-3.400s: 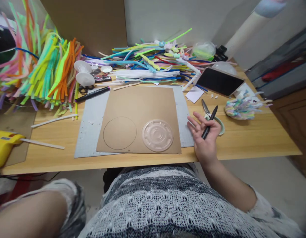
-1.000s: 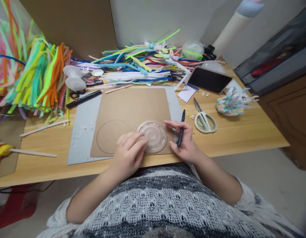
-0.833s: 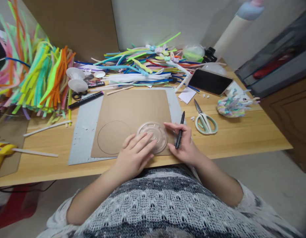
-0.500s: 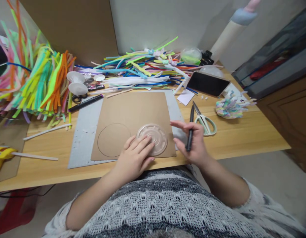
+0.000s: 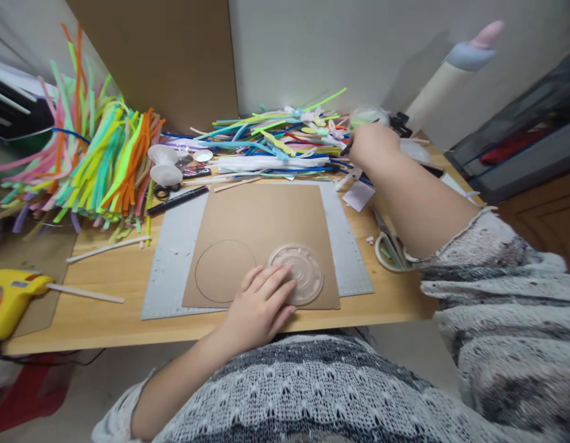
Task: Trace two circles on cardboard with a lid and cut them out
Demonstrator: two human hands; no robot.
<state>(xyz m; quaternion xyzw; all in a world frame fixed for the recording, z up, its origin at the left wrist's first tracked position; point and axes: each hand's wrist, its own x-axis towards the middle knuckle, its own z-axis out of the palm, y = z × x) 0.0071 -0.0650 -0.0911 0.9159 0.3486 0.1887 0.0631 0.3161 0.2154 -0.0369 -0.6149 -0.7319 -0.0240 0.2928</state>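
My left hand (image 5: pixel 264 301) lies flat with its fingers stretched over the left part of a clear round plastic lid (image 5: pixel 307 277). The lid rests on a brown cardboard sheet (image 5: pixel 266 212), right of a drawn circle (image 5: pixel 225 271). At the back right of the table, my right hand (image 5: pixel 373 146) reaches near the pipe cleaners (image 5: pixel 275 163). Its fingers are mostly hidden behind the back of the hand; a dark end of the black pen (image 5: pixel 346 149) pokes out at their left. Scissors (image 5: pixel 390 249) lie partly under my right forearm.
A grey cutting mat (image 5: pixel 167 264) lies under the cardboard. To the left are bundled pipe cleaners (image 5: pixel 100 166), a black marker (image 5: pixel 178 200), a white spool (image 5: pixel 165 165) and a yellow glue gun (image 5: pixel 19 295). A white paper piece (image 5: pixel 358 195) and a phone (image 5: pixel 430 169) are at the right.
My right hand has moved from beside the cardboard, where it held a black pen, forward to the back of the table. My left hand stays on the lid. The view has shifted slightly.
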